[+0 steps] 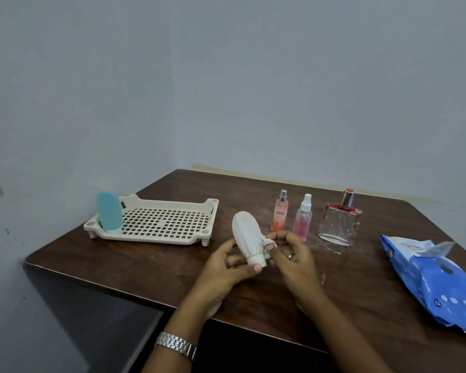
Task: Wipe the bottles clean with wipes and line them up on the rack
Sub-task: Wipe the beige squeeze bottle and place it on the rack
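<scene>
A white ribbed bottle (246,236) is held above the table, cap end toward me. My left hand (228,267) grips it near the cap. My right hand (291,254) pinches a small white wipe (267,242) against the bottle's right side. A cream perforated rack (156,224) stands at the left with a blue bottle (108,215) upright in its left corner. Behind my hands stand a slim pink spray bottle (279,212), a clear spray bottle with pink liquid (303,219) and a square glass perfume bottle (339,223).
A blue pack of wipes (431,278) lies at the right, its flap open. The brown table (151,270) sits in a corner of grey walls; its left and near edges drop off close to my forearms. White smudges mark the surface near the bottles.
</scene>
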